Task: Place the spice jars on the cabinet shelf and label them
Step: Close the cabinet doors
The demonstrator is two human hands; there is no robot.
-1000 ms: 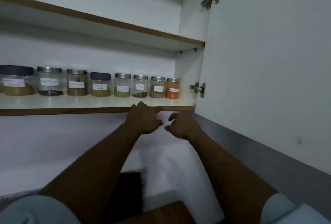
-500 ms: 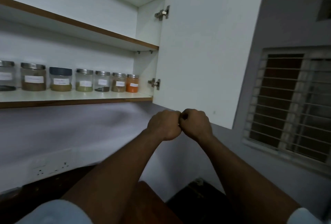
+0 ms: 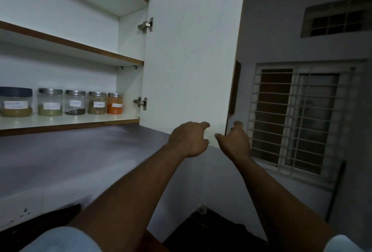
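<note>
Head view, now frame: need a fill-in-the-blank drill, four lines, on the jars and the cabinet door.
1. The shelf shows ___ jars.
2. The rightmost jar holds ___ powder.
3. The leftmost jar in view has a dark ___, not a metal one.
4. The cabinet door stands ___.

Missing words: five; orange; lid; open.
</note>
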